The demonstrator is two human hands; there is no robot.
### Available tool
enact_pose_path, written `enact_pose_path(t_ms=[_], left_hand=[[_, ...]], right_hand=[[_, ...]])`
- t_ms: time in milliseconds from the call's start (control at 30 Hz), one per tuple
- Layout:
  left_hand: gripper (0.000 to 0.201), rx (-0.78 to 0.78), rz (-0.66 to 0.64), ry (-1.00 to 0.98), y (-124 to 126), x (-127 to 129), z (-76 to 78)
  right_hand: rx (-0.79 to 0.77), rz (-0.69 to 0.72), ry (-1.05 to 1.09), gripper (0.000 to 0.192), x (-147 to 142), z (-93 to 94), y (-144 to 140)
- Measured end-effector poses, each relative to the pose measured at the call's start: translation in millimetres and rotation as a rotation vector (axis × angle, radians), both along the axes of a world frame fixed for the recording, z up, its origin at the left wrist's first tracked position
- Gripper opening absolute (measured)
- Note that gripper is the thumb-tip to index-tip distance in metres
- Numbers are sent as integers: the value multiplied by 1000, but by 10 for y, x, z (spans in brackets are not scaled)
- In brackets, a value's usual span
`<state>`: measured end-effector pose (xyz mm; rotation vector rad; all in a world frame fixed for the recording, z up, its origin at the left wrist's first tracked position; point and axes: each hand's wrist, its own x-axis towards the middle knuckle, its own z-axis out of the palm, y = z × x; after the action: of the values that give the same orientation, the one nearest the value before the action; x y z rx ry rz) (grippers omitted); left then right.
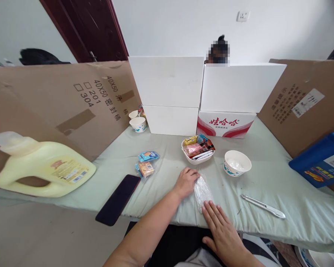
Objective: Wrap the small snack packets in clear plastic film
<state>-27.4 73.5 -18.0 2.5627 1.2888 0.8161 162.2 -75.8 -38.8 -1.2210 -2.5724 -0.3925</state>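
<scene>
A crumpled strip of clear plastic film (202, 193) lies on the green cloth near the table's front edge. My left hand (187, 182) rests at its far end, fingers curled closed on the film. My right hand (222, 229) lies at the near end with fingers stretched out flat, the fingertips touching the plastic. Just beyond my left hand stands a white bowl (202, 161) filled with wrapped snacks (194, 149). To its right is a white paper bowl (237, 164) with a blue pattern.
Snack packets (146, 168) and a dark phone (118, 200) lie left. A slim metal tongs-like tool (263, 206) lies right. A yellow jug (44, 163), a blue bottle (321, 159) and cardboard panels (80, 104) flank the table. White boxes (167, 83) stand behind, a person's head beyond.
</scene>
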Motion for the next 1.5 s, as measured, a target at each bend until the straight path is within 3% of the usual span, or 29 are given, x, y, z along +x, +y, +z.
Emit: enact_pose_path(t_ms=[100, 200, 267, 367, 433, 600, 667, 800, 867, 1067, 1167, 1333, 1500], left_hand=[[32, 58, -32, -105, -14, -12, 24], [20, 27, -279, -106, -73, 15, 44], [15, -23, -374, -72, -106, 41, 47], [14, -64, -358, -56, -122, 60, 50], [14, -91, -355, -59, -117, 57, 58], [32, -142, -365, -13, -106, 41, 94], [39, -157, -374, 7, -105, 36, 102], [46, -204, -372, 14, -92, 15, 105], [48, -237, -377, 11, -78, -3, 112], [51, -323, -428, 35, -42, -51, 169], [69, -345, -439, 4, -45, -68, 171], [84, -348, -417, -116, -58, -100, 127], [83, -354, -384, -229, -63, -105, 105]], right_hand=[[30, -10, 32, 68, -9, -25, -104], [36, -9, 93, 56, -41, -13, -139], [22, -42, 164, 47, -66, 9, -132], [0, -76, 299, 29, -92, 53, -103], [-25, -22, 365, 23, -93, 89, -78], [-150, 132, 403, 24, -42, 262, 70], [-244, 151, 380, 17, -22, 356, 158], [-416, 145, 271, 28, -14, 449, 245], [-423, 163, 254, 13, -15, 433, 222], [-370, 181, 374, 23, 12, 452, 240], [-356, 83, 321, 24, 11, 512, 487], [-308, -255, 156, 22, -75, 448, 981], [-271, -361, 146, 18, -174, 276, 1101]])
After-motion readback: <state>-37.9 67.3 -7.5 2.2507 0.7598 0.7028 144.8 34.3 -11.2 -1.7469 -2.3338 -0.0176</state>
